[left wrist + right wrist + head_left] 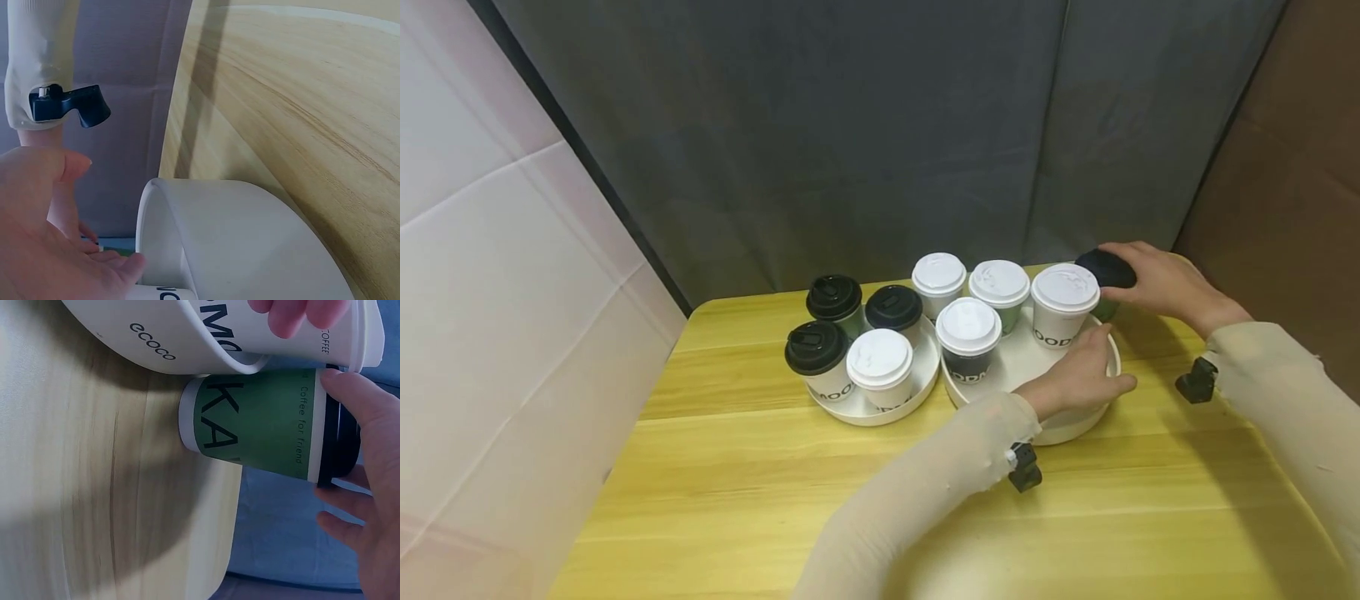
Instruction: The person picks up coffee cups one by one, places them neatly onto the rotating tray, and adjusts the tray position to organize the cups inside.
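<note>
My right hand (1165,279) pinches the black lid of a green paper coffee cup (262,425), thumb on one side and fingers on the other. That cup is outside the right-hand round white tray (131,344), close against its rim near the table's back edge. My left hand (1078,379) reaches over this tray with its thumb held out. Its fingertips lie at the side of a white-lidded white cup (1060,312), which stands inside the tray by the rim. Three more white-lidded cups, including a dark-sleeved one (968,342), are grouped at the tray's left and back.
A second round white tray (868,421) adjoins on the left. It bears several cups, with black lids (816,346) and one white lid (880,358). Grey cloth (850,150) hangs behind the wooden table (737,500), a brown panel (1292,192) to the right, a white one (512,292) to the left.
</note>
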